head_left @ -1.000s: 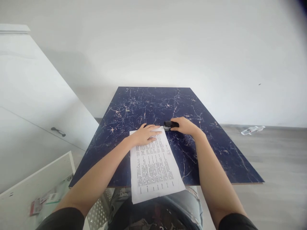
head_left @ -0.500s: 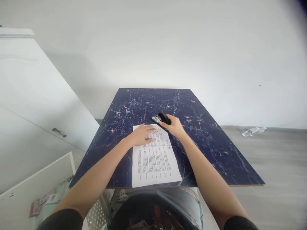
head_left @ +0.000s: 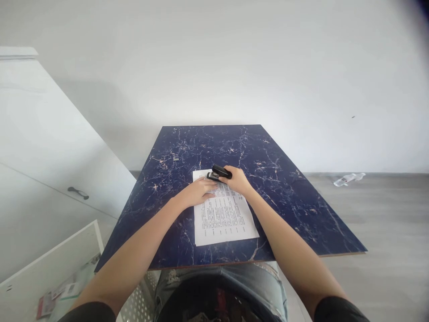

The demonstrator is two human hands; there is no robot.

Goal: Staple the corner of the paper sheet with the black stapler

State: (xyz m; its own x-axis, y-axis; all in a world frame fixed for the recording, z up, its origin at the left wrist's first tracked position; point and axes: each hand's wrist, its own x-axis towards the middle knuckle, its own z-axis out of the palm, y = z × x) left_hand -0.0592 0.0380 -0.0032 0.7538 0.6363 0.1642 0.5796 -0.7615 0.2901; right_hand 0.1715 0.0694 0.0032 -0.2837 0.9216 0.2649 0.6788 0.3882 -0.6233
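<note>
A printed sheet of paper [head_left: 223, 219] lies on the blue marbled table [head_left: 284, 201]; I cannot tell whether it is a single sheet or a stack. My left hand [head_left: 197, 192] rests flat on its upper left part, fingers spread toward the right. In my right hand [head_left: 237, 179] is a black stapler [head_left: 219, 172], gripped at its rear end. The stapler's jaw points left and sits over the upper part of the paper, close to my left fingertips. Whether the paper is between its jaws I cannot tell.
A white cabinet with a dark handle [head_left: 78, 193] stands to the left. Below it is an open drawer [head_left: 50, 255] with papers inside. A small grey piece [head_left: 176, 158] lies on the table's far left. Clear plastic [head_left: 348, 179] lies on the floor at right.
The stapler has moved left and turned, from beside the paper's upper right corner to over its top part. The paper has shifted slightly away from the table's front edge.
</note>
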